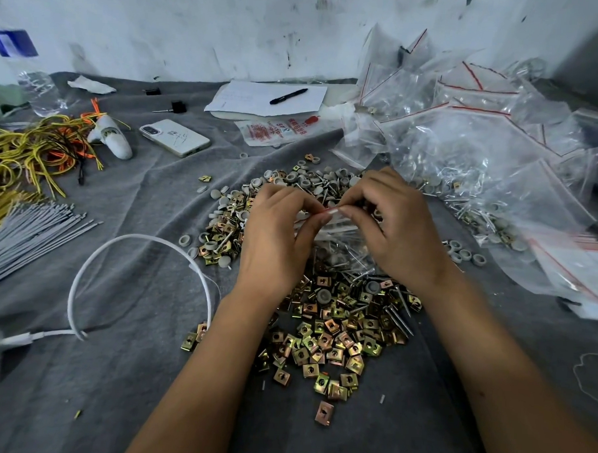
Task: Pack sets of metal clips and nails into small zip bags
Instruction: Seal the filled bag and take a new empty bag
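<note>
A small clear zip bag (338,236) with a red-lined top hangs between my hands above the middle of the table. My left hand (276,232) pinches the bag's top edge from the left, and my right hand (393,227) pinches it from the right. Nails and grey caps show through the bag's plastic. Under my hands lies a heap of brass-coloured metal clips (327,340) on the grey cloth (140,373), mixed with loose nails (398,316) and grey round caps (293,178) at the far side.
A large pile of clear zip bags (483,138) fills the right side. At the left lie grey rods (30,235), yellow and orange wires (30,149), a white cable (118,252) with a charger, a phone (174,137), and paper with a pen (267,96).
</note>
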A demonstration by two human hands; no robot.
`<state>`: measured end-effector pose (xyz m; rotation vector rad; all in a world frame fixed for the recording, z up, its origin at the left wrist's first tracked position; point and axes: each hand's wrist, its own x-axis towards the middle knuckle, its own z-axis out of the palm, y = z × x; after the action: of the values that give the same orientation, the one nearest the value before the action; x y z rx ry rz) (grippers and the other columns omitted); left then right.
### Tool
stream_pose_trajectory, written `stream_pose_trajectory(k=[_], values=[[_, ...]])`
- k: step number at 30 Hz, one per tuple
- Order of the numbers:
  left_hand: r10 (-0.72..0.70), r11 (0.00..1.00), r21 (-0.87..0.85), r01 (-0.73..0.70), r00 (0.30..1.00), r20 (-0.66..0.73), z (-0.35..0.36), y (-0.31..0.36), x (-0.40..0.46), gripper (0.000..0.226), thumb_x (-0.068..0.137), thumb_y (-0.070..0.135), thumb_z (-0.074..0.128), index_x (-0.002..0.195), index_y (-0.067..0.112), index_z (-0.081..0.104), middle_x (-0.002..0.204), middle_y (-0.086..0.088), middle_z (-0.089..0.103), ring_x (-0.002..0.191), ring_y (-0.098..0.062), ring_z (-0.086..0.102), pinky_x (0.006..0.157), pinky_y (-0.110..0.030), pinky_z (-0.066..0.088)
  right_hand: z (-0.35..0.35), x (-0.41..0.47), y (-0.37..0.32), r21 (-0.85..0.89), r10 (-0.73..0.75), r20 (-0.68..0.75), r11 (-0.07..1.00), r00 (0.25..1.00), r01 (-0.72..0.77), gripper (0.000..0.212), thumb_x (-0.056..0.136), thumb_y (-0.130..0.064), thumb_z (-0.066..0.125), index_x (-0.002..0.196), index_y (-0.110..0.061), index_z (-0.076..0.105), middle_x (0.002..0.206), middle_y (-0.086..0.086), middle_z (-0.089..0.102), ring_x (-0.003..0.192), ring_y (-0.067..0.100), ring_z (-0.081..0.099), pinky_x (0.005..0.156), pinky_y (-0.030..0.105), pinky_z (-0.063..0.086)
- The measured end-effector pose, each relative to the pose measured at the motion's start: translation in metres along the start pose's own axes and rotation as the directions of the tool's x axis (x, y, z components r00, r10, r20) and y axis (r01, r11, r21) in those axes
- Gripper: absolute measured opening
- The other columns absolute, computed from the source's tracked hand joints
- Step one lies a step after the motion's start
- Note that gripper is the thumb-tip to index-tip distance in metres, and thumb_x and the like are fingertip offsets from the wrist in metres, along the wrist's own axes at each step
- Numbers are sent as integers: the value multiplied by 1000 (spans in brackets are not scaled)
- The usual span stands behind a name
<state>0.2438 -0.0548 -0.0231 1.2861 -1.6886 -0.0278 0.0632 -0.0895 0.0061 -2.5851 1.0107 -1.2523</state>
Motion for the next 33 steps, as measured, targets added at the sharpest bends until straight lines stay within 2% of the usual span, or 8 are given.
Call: stream_pose_trajectory(k=[3,8,12,18,22,25,29,33], values=[[8,1000,-30,-7,1000,25,-2,-1,0,6,91,14,77,88,11,73,94,3,72,99,-25,55,83,-36,42,-1,0,2,-4,17,4,1000,1000,-17,6,94,-9,71,92,-4,69,89,-3,59,88,14,51,78,17,36],[20,999,-33,-20,1000,3,-2,2,1,7,87,9,80,84,8,74,91,2,72,97,-26,57,82,-38,44,-1,-1,1,6,28,13,1000,1000,-28,5,94,-8,71,93,-4,69,89,1,61,88,15,52,77,23,40],[-62,998,-30,62,998,5,-7,-2,2,5,86,12,80,90,15,78,92,13,69,100,-17,53,82,-29,40,-4,-1,4,10,50,-27,999,998,-50,3,92,-5,71,93,-3,69,89,-1,60,87,17,53,74,29,44],[-72,997,-21,72,997,28,-8,-3,3,11,85,6,80,89,15,77,94,11,72,102,-19,53,87,-10,32,-6,0,6,2,55,-28,999,998,-55,4,91,-4,72,93,-2,69,88,-4,57,85,19,52,72,31,43],[-162,987,-25,161,987,-18,-10,-2,3,5,88,18,80,91,22,77,90,24,63,99,-10,51,84,-15,38,-9,0,9,29,108,-49,994,993,-106,4,92,-2,71,95,-1,69,91,-1,58,85,19,55,73,26,45],[-277,958,-85,273,960,-41,-12,-4,4,5,89,23,79,90,26,75,92,18,67,97,-9,54,84,-25,43,-12,-1,13,77,188,-59,980,980,-183,5,93,-2,70,98,-2,69,93,5,60,83,19,57,73,16,44],[-289,950,-135,283,957,-33,-13,-2,4,5,86,18,81,85,19,76,91,9,69,96,-13,57,84,-21,42,-11,-2,16,63,193,-57,980,980,-189,5,94,-3,69,99,-2,69,93,4,59,88,21,55,75,27,45],[-270,951,-156,265,963,-8,-14,-2,3,4,85,21,83,86,21,79,89,10,71,94,-14,59,87,-41,49,-11,-2,20,51,152,-15,987,988,-151,9,93,-10,72,101,-5,72,94,-4,61,94,15,52,81,36,43]])
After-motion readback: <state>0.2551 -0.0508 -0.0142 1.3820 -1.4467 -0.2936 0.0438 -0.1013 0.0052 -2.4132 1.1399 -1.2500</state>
